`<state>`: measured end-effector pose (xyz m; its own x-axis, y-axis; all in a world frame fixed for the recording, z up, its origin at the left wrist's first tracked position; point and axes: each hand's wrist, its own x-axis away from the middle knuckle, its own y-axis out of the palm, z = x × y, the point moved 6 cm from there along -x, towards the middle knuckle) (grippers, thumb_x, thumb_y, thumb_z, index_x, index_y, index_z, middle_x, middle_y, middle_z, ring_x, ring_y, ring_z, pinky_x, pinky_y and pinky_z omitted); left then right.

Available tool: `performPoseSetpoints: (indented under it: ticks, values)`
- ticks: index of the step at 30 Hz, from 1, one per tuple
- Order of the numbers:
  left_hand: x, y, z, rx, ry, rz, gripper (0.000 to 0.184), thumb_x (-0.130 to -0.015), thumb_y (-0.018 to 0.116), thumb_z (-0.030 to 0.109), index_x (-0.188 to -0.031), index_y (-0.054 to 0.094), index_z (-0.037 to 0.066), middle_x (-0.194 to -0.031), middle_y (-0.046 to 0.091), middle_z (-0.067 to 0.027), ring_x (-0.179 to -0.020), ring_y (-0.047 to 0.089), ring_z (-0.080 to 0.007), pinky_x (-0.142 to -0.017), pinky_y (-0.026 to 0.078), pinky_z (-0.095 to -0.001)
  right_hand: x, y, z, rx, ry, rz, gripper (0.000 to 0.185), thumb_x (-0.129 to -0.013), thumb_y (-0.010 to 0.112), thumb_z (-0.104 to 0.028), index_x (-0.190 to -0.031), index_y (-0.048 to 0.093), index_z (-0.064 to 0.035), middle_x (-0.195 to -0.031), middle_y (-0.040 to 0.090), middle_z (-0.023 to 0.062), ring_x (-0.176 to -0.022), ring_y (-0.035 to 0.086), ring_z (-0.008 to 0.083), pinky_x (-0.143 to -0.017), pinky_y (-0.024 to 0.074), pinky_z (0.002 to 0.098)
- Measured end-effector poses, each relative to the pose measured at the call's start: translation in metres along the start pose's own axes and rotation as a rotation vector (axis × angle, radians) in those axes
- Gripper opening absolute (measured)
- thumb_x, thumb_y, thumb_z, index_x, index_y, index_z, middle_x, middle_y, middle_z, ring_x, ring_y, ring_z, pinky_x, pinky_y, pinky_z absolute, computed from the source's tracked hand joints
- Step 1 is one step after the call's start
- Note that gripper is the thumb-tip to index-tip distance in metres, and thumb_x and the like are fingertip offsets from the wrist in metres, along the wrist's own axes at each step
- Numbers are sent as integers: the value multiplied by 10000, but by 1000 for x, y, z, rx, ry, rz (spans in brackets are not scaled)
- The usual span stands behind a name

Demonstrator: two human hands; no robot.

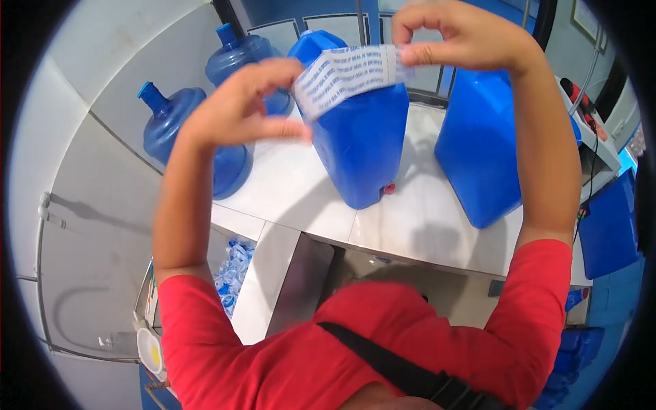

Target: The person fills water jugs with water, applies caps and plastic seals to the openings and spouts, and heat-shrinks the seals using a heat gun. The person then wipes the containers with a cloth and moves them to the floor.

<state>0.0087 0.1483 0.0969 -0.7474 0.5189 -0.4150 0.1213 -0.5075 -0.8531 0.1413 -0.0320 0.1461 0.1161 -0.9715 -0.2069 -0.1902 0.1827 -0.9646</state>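
Observation:
A clear plastic shrink seal (348, 75) printed with rows of blue warning text is stretched above a blue water container (362, 140). My left hand (246, 106) is at the seal's left end, thumb by its lower corner and fingers at its upper edge. At the other end, my right hand (461, 34) has the seal between thumb and fingers. The container stands upright on the counter, with a small red spigot (389, 188) low on its front. The seal and my hands hide part of its top.
Two round blue water jugs, a nearer jug (195, 130) and a farther jug (242, 55), stand left on the tiled counter (287, 195). Another blue container (478, 143) is on the right. Below left, a compartment holds crumpled clear-and-blue plastic pieces (236, 266).

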Motion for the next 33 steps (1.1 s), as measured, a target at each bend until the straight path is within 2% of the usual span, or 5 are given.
performPoseSetpoints:
  ticks: [3,10,17,28,33]
  values:
    - [-15,-28,-29,-690,-67,119,468,-846,752,255,-1246,593,71,-1122,666,-131,-954,598,-269,-930,472,-380,-19,-14,20,110,268,61,337,-952,584,-378,-977,686,-57,-972,695,109,-912,631,225,-823,486,365]
    - [-49,-13,-102,-190,-209,22,414,-819,633,202,-1214,595,82,-1057,686,-98,-903,599,-210,-898,465,-371,-40,48,159,-2,576,402,796,-910,393,-766,-898,680,-24,-917,667,99,-915,617,223,-896,476,368]
    - [-54,3,-64,86,-304,-63,217,-772,626,134,-950,590,15,-943,608,-76,-960,570,-182,-931,443,-337,-17,53,116,-235,301,317,459,-933,625,-500,-798,639,-62,-912,623,45,-911,555,194,-865,448,352]
    - [-104,-3,-43,-256,-200,124,723,-861,627,582,-1400,505,117,-1381,508,-193,-1263,521,-339,-1008,454,-449,17,56,49,310,176,780,362,-872,676,-465,-875,671,-103,-985,612,118,-1071,556,320,-977,380,436]
    - [-117,40,-70,-392,-420,-371,760,-845,587,488,-1469,401,95,-1460,408,-186,-1356,410,-351,-1110,358,-438,98,40,-14,461,179,696,310,-831,710,-401,-883,673,-97,-1055,624,123,-1062,567,326,-937,413,458]
